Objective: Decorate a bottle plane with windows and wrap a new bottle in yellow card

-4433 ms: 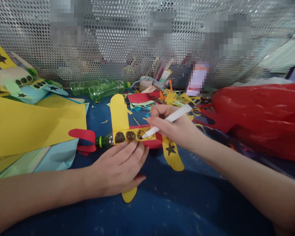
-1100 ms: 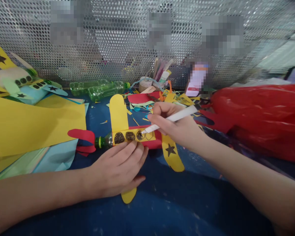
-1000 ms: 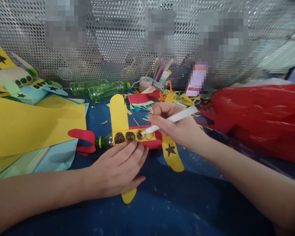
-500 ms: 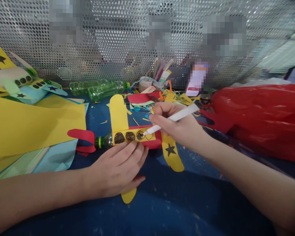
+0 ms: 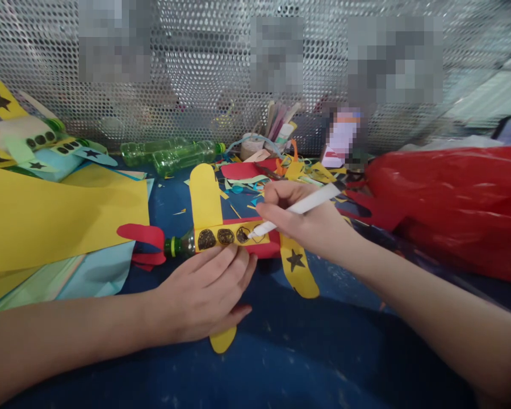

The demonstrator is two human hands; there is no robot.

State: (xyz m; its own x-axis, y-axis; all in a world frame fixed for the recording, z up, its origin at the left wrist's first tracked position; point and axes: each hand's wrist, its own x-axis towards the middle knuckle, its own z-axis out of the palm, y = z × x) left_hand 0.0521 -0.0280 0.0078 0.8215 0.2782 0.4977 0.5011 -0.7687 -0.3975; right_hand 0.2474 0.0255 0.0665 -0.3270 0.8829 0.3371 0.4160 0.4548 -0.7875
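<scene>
A toy plane made from a green plastic bottle (image 5: 179, 246) lies on its side, wrapped in red paper with yellow wings (image 5: 206, 194). Along its body runs a yellow strip (image 5: 232, 241) with several drawn circles; the left two are filled in black, the third partly, the right one only outlined. My left hand (image 5: 215, 287) lies over the lower side of the plane, fingers pressed against the body and gripping it, partly hiding the lower wing. Held in my right hand (image 5: 300, 218) is a white marker (image 5: 298, 210), its tip at the third circle. A black star marks the yellow tail piece (image 5: 300, 267).
Yellow paper sheets (image 5: 63, 218) are stacked at left, below other star-marked bottle planes (image 5: 46, 142). Green bottles (image 5: 187, 154) lie behind, beside paper scraps (image 5: 238, 184) and a cup of sticks (image 5: 276, 122). A phone (image 5: 340, 136) leans at the back; a red plastic bag (image 5: 451, 204) lies at right.
My right hand has shifted slightly down and left, with the marker tip still on the third circle, which looks a little darker. My left hand and the toy plane stay put.
</scene>
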